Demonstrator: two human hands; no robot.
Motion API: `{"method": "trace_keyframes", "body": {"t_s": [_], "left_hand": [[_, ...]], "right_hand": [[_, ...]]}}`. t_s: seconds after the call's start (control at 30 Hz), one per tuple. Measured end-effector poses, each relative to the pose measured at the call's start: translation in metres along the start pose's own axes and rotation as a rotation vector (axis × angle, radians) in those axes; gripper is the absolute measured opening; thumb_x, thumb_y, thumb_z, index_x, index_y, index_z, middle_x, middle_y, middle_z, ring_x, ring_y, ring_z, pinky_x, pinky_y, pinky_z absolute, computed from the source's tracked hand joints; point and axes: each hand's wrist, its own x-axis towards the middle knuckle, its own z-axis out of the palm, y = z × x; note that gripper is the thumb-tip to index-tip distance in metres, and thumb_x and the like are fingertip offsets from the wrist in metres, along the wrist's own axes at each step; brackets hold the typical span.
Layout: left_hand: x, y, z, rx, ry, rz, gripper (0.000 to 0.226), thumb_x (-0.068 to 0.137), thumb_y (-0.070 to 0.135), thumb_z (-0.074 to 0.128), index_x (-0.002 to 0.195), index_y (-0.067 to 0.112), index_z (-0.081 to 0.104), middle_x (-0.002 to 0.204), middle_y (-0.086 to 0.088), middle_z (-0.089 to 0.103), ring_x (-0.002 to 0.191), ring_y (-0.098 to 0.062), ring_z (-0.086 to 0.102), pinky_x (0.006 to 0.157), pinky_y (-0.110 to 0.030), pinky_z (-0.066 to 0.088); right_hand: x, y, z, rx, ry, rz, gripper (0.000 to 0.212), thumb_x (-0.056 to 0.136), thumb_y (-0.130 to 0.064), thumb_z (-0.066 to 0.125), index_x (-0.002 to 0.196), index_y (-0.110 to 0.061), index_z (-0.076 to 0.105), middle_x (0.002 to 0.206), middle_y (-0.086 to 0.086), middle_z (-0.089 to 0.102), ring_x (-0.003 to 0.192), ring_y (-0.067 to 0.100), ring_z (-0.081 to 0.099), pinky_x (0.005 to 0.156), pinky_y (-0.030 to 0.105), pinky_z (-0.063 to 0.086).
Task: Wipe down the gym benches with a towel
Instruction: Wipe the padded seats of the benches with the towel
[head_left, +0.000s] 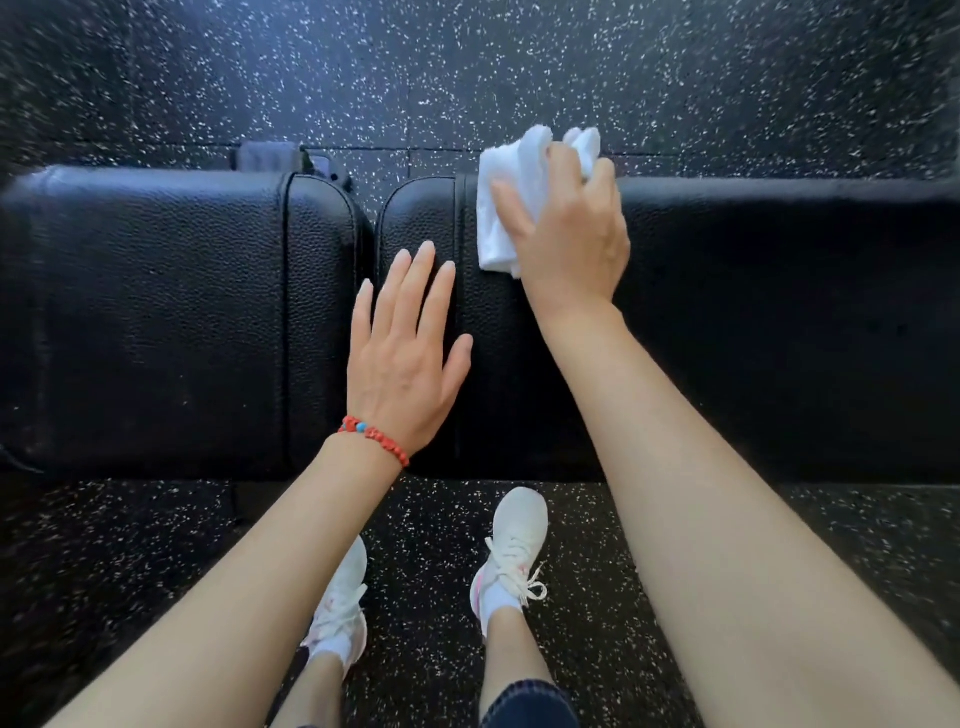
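A black padded gym bench runs across the view, split into a left pad (156, 312) and a right pad (779, 322) with a narrow gap between them. My right hand (571, 239) presses a bunched white towel (511, 208) onto the far part of the right pad, close to the gap. My left hand (405, 353), with a red bead bracelet at the wrist, lies flat with fingers spread on the right pad's left end, beside the gap, holding nothing.
Black rubber floor with white speckles (467, 73) lies beyond and in front of the bench. My two white sneakers (511, 551) stand on it just before the bench's near edge. A dark piece of the bench frame (275, 156) shows behind the left pad.
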Motion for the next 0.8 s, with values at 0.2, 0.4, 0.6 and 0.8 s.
{"method": "trace_keyframes", "body": {"t_s": [0.2,0.4,0.6,0.8], "left_hand": [[0.002,0.007,0.007,0.018,-0.004,-0.037,0.054,0.091,0.03,0.04,0.139,0.005,0.04,0.147,-0.015,0.036,0.136,-0.031,0.029,0.109,-0.049,0.022],[0.002,0.009,0.009,0.033,0.009,-0.043,0.055,0.09,0.029,0.04,0.138,0.003,0.04,0.146,-0.017,0.038,0.136,-0.03,0.028,0.109,-0.049,0.021],[0.001,0.005,0.006,0.036,-0.007,-0.006,0.054,0.091,0.029,0.041,0.137,0.001,0.041,0.145,-0.019,0.038,0.134,-0.035,0.031,0.107,-0.053,0.026],[-0.005,0.009,0.005,0.019,-0.025,0.055,0.054,0.092,0.028,0.042,0.139,0.002,0.04,0.147,-0.019,0.035,0.136,-0.034,0.03,0.107,-0.053,0.027]], "right_hand": [[0.004,0.063,-0.039,-0.034,-0.014,0.138,0.046,0.084,-0.045,0.058,0.112,-0.009,0.059,0.104,0.023,0.056,0.09,0.037,0.056,0.065,0.036,0.039],[-0.018,0.047,-0.033,-0.002,0.043,0.091,0.04,0.075,-0.039,0.066,0.096,-0.005,0.064,0.083,0.023,0.057,0.068,0.036,0.057,0.052,0.03,0.039],[-0.045,0.049,-0.034,-0.016,0.046,-0.158,0.037,0.076,-0.042,0.059,0.088,-0.007,0.064,0.07,0.016,0.055,0.055,0.029,0.053,0.043,0.028,0.043],[-0.054,0.1,-0.067,-0.036,0.068,0.261,0.048,0.081,-0.045,0.056,0.107,-0.005,0.06,0.095,0.025,0.055,0.079,0.038,0.057,0.06,0.033,0.036]]}}
